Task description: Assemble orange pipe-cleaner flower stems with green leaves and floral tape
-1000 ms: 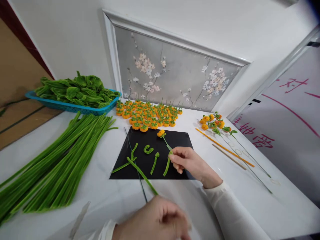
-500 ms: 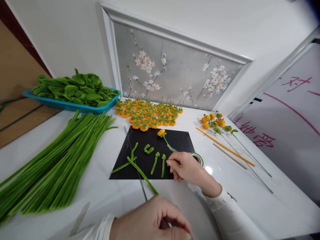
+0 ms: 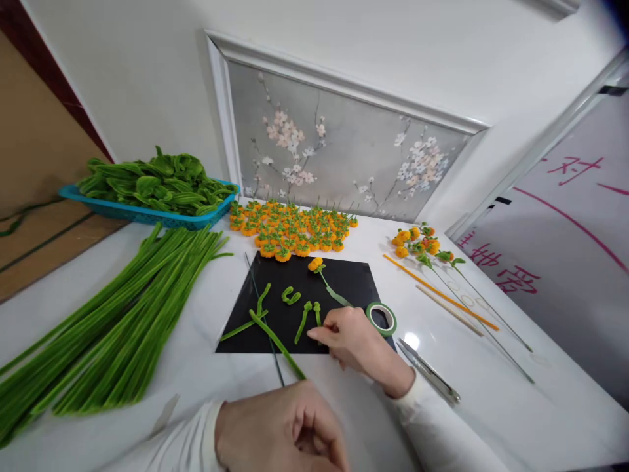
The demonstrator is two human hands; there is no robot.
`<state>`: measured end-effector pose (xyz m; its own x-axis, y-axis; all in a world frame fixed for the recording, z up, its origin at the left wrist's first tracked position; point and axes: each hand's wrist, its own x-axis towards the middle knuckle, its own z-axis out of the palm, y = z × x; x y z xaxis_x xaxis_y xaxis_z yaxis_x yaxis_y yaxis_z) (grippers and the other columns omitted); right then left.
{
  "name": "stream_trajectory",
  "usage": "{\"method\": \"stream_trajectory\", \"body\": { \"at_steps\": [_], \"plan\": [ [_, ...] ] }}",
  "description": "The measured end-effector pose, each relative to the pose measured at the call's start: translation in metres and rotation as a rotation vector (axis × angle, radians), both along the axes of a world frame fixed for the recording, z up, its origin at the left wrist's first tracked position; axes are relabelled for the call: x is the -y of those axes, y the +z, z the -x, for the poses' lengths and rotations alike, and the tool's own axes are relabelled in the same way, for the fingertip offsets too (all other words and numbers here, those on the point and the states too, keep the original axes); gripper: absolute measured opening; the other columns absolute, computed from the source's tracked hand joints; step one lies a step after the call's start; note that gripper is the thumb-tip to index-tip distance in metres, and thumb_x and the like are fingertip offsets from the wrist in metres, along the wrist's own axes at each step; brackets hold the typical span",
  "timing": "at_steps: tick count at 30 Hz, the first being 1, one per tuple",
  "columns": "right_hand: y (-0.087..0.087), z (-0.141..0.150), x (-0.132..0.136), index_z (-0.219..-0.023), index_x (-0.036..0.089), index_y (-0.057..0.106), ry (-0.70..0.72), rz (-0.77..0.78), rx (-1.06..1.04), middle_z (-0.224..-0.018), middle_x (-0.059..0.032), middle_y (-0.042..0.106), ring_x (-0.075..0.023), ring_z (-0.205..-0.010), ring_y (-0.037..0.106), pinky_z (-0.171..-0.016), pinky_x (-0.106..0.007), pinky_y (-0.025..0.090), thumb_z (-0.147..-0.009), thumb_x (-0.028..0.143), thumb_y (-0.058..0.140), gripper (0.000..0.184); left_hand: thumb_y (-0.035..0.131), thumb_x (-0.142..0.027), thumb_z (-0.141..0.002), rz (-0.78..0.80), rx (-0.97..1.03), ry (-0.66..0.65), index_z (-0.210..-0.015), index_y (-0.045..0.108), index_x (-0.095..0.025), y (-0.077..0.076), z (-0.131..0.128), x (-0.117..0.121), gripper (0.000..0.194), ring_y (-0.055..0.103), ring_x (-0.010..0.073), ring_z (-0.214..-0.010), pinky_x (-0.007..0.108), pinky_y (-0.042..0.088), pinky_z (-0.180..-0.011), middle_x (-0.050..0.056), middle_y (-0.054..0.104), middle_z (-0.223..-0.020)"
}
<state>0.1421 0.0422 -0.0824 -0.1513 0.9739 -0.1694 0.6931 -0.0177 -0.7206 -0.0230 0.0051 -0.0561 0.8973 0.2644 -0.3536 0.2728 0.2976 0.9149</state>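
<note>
My right hand [image 3: 350, 341] rests on the black mat [image 3: 348, 278], fingers curled, fingertips on a short green pipe-cleaner piece [image 3: 317, 313]. Another short piece [image 3: 302, 321] lies just left of it, and a curled piece [image 3: 291, 296] farther back. My left hand [image 3: 285, 429] is closed near the bottom edge around the lower end of a long green pipe cleaner [image 3: 275, 341] that slants up over the mat. A small orange flower on a stem [image 3: 317, 265] lies at the mat's far side.
A roll of green tape [image 3: 382, 318] and scissors [image 3: 427, 372] lie right of my hand. A big bundle of green pipe cleaners [image 3: 113, 328] fills the left. A blue tray of green leaves [image 3: 147, 213], many orange flowers [image 3: 289, 229], finished stems [image 3: 422, 246] and sticks [image 3: 442, 295] stand behind.
My right hand moved left and toward me along the mat, laying the short green piece next to the other one. The tape roll and scissors came into sight behind it.
</note>
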Motion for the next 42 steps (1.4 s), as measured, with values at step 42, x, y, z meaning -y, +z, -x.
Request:
{"method": "stream_trajectory", "body": {
  "at_steps": [42],
  "plan": [
    [0.002,-0.014,-0.001,-0.103,0.019,0.063,-0.129,-0.637,-0.147,-0.057,0.0006,0.058,-0.0128,-0.049,0.053,-0.054,-0.024,0.042,-0.091,0.028,0.043,0.025,0.049,-0.036,-0.075,-1.197,-0.455,0.773,-0.088,0.066,-0.016,-0.005,0.061,-0.107,0.029,0.063,0.0195,-0.071,0.026,0.047,-0.065,0.003,0.069,-0.078]
  ]
}}
